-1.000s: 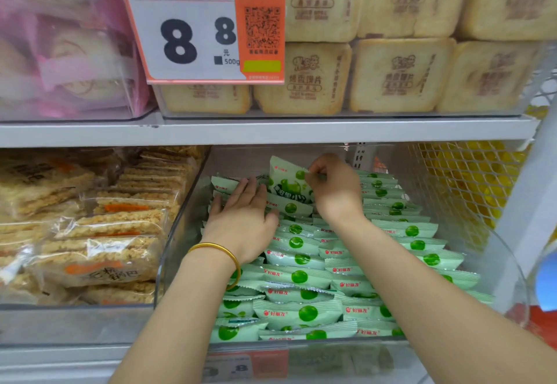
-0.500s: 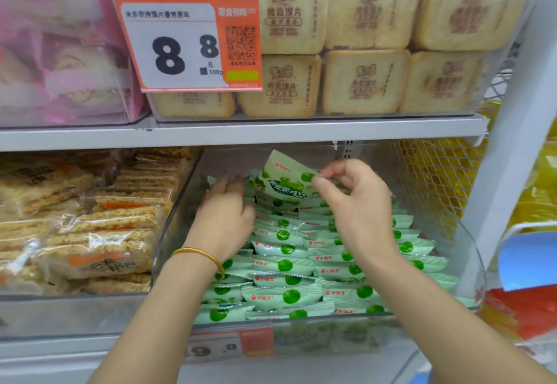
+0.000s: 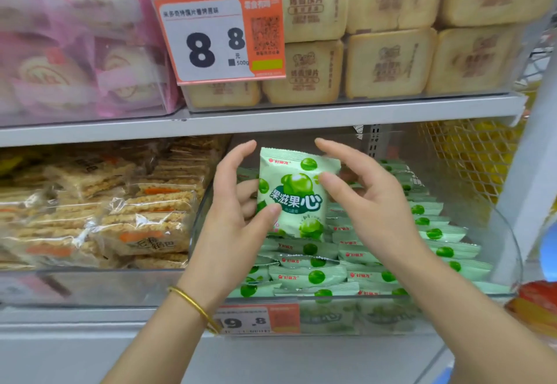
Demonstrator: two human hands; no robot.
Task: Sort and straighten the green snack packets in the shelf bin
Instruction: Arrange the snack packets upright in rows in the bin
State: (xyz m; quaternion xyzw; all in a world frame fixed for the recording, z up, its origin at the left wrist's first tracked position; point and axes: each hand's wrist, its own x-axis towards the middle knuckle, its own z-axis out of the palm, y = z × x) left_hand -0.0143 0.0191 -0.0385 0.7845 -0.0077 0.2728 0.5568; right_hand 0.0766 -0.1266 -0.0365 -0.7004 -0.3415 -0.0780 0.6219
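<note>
— Since half a second ago both hands are drawing back toward the front of the bin, and one green packet (image 3: 294,193) is coming up with them. It is now standing upright, its printed face toward the camera.

— Who is holding it?

— The left hand (image 3: 238,223) is pinching it, with the thumb lying on the lower left of the front, the fingers pressing behind the left edge and the forefinger curling free above. A gold bangle (image 3: 196,308) is sitting on that wrist.

— And the right hand (image 3: 367,202)?

— It is hanging loose beside the packet with its fingers stretching out. The thumb tip is touching the right edge, and the forefinger is arching over the top right corner without touching.

— Where is the packet hanging?

— Over the middle of the clear bin (image 3: 509,251), above the stacked packets (image 3: 313,275), which are lying overlapped in rows from the front wall backward.

— What is flanking the bin?

— Rice cracker packs (image 3: 144,217) are filling the bin to its left. Toast packs (image 3: 388,64) are sitting on the shelf above, partly behind an orange price tag (image 3: 223,36).
</note>
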